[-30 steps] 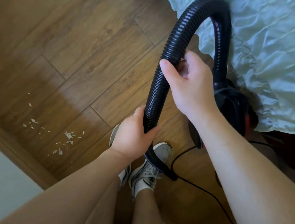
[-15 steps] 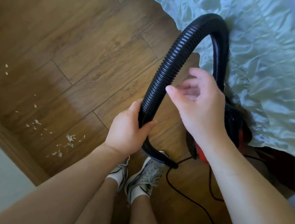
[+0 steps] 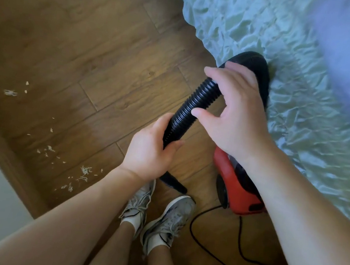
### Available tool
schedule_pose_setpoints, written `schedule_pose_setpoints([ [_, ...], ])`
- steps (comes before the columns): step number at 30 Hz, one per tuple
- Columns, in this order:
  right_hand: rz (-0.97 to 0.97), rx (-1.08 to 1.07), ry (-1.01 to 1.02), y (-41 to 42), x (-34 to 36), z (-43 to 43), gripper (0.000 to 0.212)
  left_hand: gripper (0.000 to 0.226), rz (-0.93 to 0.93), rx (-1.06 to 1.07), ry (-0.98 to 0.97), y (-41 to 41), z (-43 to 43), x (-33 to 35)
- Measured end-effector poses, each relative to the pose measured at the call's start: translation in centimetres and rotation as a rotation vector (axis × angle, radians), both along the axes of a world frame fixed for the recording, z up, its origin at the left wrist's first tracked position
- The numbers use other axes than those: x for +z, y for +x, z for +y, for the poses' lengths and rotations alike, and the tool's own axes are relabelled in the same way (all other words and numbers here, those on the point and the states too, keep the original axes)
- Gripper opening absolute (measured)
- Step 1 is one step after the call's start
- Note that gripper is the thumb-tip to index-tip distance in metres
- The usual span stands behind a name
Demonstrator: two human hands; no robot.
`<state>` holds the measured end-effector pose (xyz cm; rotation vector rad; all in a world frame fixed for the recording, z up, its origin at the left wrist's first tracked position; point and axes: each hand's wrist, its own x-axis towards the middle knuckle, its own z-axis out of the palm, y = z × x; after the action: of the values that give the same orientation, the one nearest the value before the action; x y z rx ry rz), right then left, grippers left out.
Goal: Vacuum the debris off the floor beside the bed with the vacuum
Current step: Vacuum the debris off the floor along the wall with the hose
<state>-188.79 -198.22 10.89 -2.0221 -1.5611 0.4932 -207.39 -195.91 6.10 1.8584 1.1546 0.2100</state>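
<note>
We see the vacuum's black ribbed hose rising from the centre of the frame towards the upper right, where it bends into an arch in front of the pale green bed cover. The left hand grips its lower part. Below this hand the dark nozzle points down at the wooden floor. The red vacuum body stands on the floor just beside the bed. Pale debris lies scattered at lower left, apart from the nozzle.

Scuffed pale sneakers, seemingly white socks
</note>
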Motion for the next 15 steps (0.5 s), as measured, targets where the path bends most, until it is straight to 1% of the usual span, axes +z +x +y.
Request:
schedule_pose_setpoints([
  [3,-0.016,0.113,-0.105,0.2,0.5,1.3,0.065,0.053,-0.002,-0.001,0.024,-0.2,1.2,0.6],
  [5,-0.081,0.169,-0.155,0.4,0.9,2.0,0.064,0.051,-0.014,0.000,0.027,-0.3,2.0,1.1],
  [8,-0.185,0.229,-0.170,0.9,1.2,3.2,0.064,0.050,-0.024,-0.036,0.075,-0.4,3.4,1.7],
  [10,-0.206,0.247,-0.177,1.2,1.5,4.1,0.058,0.050,-0.027,-0.048,0.080,-0.3,4.3,1.8],
  [15,-0.168,0.243,-0.229,1.5,1.9,6.0,0.042,0.049,-0.045,-0.048,0.074,-0.7,6.1,2.0],
])
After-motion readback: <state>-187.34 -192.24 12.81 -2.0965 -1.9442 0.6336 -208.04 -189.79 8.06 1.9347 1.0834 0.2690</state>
